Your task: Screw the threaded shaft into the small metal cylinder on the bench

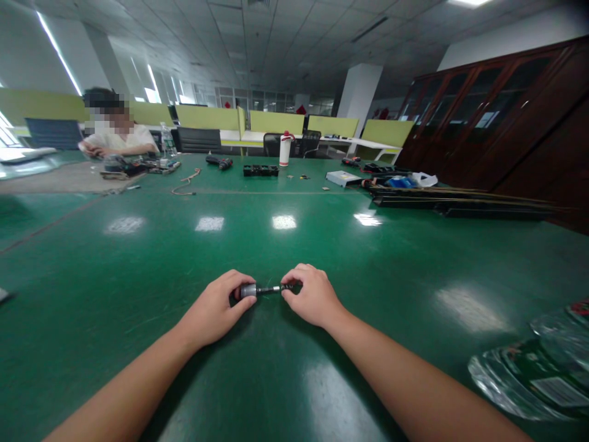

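Observation:
Low over the green table (257, 245), near its middle, my left hand (218, 307) is closed round a grey cylindrical tool (249, 291). A thin dark shaft with a silver section (269, 290) runs from the tool toward the right. My right hand (315, 294) pinches the dark, spiral-looking piece (288, 286) at the shaft's far end between thumb and fingers. Tool, shaft and dark piece lie in one nearly level line between my hands. The rest of the tool is hidden inside my left hand.
Clear plastic bottles (538, 368) lie at the right front. Farther back are a power drill (219, 162), a black part (261, 170), a white bottle (285, 149), a white box (343, 178) and long black bars (460, 202). A person (120, 132) sits at the back left.

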Available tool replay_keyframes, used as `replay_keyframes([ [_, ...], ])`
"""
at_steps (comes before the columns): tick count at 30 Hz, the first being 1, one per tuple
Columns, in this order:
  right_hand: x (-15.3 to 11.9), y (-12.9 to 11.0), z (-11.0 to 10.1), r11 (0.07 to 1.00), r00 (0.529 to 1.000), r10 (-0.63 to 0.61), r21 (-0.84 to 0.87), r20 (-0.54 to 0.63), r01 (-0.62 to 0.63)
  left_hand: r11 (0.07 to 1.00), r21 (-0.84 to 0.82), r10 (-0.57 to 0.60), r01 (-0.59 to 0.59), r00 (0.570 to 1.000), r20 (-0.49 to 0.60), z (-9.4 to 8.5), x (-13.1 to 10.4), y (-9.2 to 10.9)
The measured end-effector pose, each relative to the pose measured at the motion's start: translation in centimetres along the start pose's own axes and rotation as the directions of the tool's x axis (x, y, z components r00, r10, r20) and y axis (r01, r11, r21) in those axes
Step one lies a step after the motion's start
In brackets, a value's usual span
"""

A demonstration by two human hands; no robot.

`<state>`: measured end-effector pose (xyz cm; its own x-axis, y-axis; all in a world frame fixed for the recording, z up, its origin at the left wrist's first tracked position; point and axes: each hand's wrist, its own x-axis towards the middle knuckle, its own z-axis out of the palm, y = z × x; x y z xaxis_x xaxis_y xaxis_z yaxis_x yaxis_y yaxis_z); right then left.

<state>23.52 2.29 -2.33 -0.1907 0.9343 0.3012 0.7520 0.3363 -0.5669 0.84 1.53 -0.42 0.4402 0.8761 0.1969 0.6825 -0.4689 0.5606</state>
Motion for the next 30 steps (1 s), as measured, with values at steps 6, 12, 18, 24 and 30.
replay_keyframes([
  [6,-0.2,-0.4,0.5,0.98,0.989,-0.125,0.166,0.075,0.112,0.998,-0.024,0.058,-0.057,0.998,0.02,-0.1,-0.1,0.0],
  [12,-0.4,-1.1,0.7,0.956,0.982,-0.153,0.267,0.107,0.12,0.991,-0.067,0.117,-0.113,0.991,0.063,-0.4,-0.2,-0.2],
  [18,-0.5,-1.3,0.5,0.97,0.978,-0.158,0.209,0.138,0.127,0.997,-0.036,0.063,-0.061,0.996,0.058,-0.2,-0.1,-0.1],
  [24,-0.5,-1.3,0.5,0.96,0.962,-0.229,0.197,0.148,0.198,0.997,-0.051,0.063,-0.058,0.994,0.085,-0.1,-0.1,0.0],
  [30,-0.6,-1.4,0.4,0.955,0.954,-0.262,0.181,0.148,0.234,0.992,-0.066,0.11,-0.106,0.991,0.076,-0.1,-0.1,-0.2],
])
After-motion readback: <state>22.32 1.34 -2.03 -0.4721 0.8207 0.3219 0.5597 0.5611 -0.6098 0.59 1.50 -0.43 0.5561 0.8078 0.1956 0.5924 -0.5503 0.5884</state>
